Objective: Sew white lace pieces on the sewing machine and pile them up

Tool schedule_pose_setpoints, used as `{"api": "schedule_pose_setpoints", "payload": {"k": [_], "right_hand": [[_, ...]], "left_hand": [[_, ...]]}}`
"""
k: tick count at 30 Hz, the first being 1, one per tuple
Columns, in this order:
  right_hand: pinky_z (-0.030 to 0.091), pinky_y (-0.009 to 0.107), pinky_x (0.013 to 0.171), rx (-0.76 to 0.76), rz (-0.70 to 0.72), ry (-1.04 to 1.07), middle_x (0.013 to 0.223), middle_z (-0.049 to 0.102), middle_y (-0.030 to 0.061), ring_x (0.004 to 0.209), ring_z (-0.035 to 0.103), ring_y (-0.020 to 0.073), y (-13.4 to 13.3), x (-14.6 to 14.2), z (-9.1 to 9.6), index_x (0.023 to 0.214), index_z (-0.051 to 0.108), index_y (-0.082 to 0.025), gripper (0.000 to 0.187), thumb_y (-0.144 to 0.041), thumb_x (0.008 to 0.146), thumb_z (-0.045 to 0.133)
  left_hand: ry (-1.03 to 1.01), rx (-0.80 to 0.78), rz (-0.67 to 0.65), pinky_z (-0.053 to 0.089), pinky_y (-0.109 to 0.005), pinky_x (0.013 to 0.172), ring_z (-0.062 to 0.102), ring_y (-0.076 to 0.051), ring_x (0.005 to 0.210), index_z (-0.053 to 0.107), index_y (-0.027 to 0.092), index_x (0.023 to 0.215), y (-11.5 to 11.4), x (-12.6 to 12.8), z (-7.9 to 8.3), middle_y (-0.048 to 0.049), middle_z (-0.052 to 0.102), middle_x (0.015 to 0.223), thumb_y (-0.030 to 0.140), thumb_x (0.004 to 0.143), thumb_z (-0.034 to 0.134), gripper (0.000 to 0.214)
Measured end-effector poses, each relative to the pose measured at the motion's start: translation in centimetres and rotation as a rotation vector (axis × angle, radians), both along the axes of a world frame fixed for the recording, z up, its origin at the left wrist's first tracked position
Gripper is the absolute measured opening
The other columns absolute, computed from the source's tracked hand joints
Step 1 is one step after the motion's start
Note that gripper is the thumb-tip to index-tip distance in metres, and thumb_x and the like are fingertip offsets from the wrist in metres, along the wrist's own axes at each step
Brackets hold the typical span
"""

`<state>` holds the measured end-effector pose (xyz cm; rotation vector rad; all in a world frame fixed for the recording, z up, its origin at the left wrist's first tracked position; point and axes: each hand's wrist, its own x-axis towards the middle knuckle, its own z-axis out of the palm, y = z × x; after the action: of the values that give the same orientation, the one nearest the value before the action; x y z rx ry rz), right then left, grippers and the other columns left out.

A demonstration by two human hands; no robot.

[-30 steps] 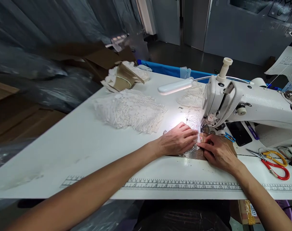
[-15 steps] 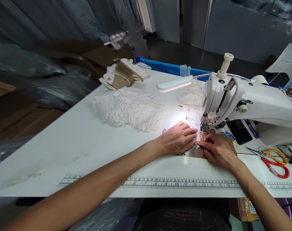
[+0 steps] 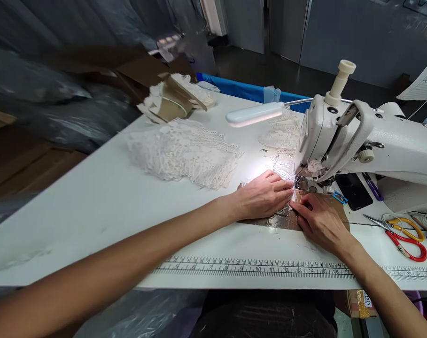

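Note:
Beside the needle of a white sewing machine [image 3: 340,141], a strip of white lace [image 3: 283,162] lies under the lamp's light. My left hand [image 3: 266,195] rests on the lace just left of the presser foot, fingers stretched forward and close together, pressing it down. My right hand [image 3: 321,220] is at the near edge of the lace, thumb and forefinger pinched on it and the other fingers curled in. A brown, shiny plate [image 3: 283,221] lies beneath both hands. My left hand hides much of the lace near the needle.
A heap of white lace [image 3: 188,152] lies to the left, with a cardboard-wrapped lace bundle [image 3: 174,101] behind. Scissors [image 3: 405,239] with red and yellow handles, a black phone [image 3: 354,191] and blue snips [image 3: 339,197] lie right. A ruler strip [image 3: 269,267] runs along the front edge.
My left hand has slid slightly forward and to the right with the lace, towards the needle. My right hand stays at the lace edge. The view has tilted a little.

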<state>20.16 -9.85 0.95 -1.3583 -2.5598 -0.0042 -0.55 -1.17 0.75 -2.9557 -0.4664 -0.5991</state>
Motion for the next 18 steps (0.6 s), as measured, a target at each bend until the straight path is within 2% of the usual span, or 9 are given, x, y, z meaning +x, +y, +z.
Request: {"api": "schedule_pose_setpoints", "payload": {"k": [6,12,18], "right_hand": [[0.05,0.033,0.069,-0.029,-0.013,0.002,0.093,0.057,0.0083,0.078,0.054,0.0197,0.17,-0.3,0.01,0.107,0.064,-0.019,0.026,-0.01,0.087,0.05],[0.05,0.033,0.069,-0.076,-0.043,-0.004,0.095,0.057,0.0087,0.082,0.056,0.0213,0.22,-0.21,0.08,0.11,0.064,-0.02,0.029,-0.01,0.086,0.051],[0.051,0.033,0.069,-0.055,-0.031,0.021,0.096,0.057,0.0086,0.08,0.055,0.0208,0.21,-0.17,-0.03,0.112,0.064,-0.021,0.03,-0.011,0.088,0.049]], "left_hand": [[-0.067,-0.048,0.02,0.046,-0.04,0.091,0.063,-0.02,0.092,0.065,0.018,0.106,-0.08,-0.15,-0.54,-0.0084,0.071,0.108,0.025,0.103,0.037,0.029],[-0.044,0.007,0.029,0.045,-0.044,0.097,0.064,-0.02,0.092,0.065,0.015,0.106,-0.22,-0.19,-0.26,-0.0096,0.071,0.111,0.023,0.104,0.033,0.032],[-0.071,-0.029,0.054,0.039,-0.051,0.106,0.064,-0.021,0.1,0.063,0.018,0.112,-0.29,-0.33,-0.49,-0.0083,0.071,0.116,0.024,0.104,0.036,0.029]]}}
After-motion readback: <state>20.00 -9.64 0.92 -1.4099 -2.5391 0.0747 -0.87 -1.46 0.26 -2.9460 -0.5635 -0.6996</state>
